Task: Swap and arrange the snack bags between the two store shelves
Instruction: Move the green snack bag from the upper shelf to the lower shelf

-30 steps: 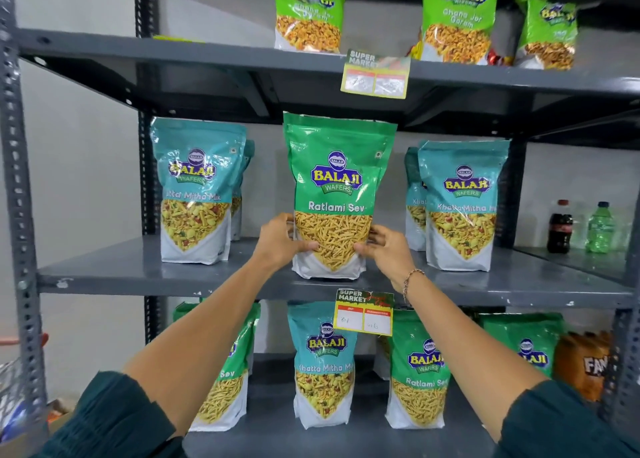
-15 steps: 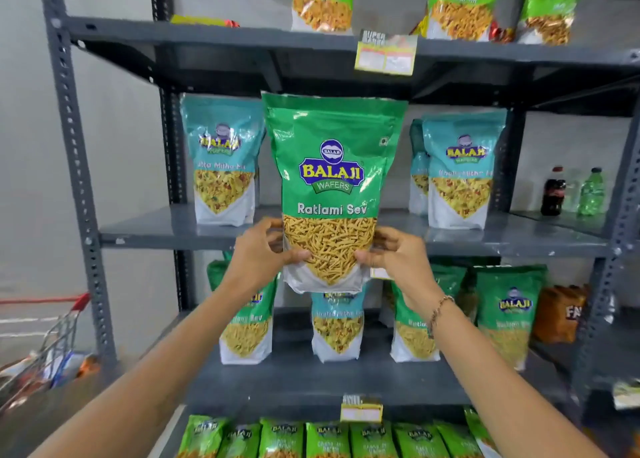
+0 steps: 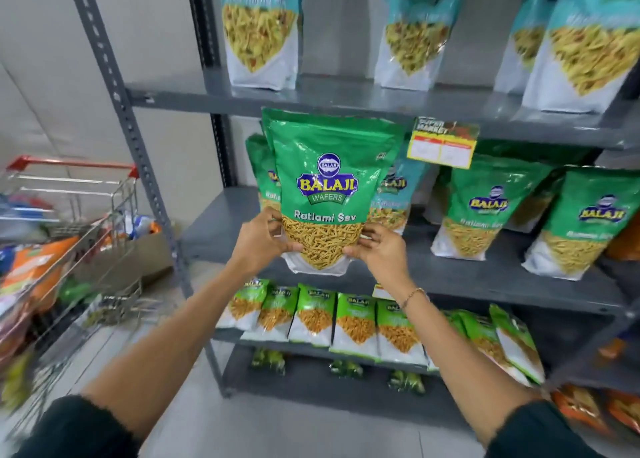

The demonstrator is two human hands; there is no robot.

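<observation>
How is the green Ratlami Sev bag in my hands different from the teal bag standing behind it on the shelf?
The Ratlami Sev bag is green; the teal bag is teal. The Ratlami Sev bag is held in the air by the left hand and right hand; the teal bag stands on the shelf. The Ratlami Sev bag is in full view; the teal bag is mostly hidden. Both carry the Balaji logo.

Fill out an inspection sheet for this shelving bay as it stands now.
Surface: grey metal shelf, bare strip at its front.
Job's things: green Ratlami Sev bag held upright before the shelf; teal bags on the shelf above; green bags on the lower one.
Clutter: price tag on the shelf edge.
Hands: left hand and right hand grip the bag's lower corners.
Cables: nothing seen.
Surroundings: shopping cart at left.
</observation>
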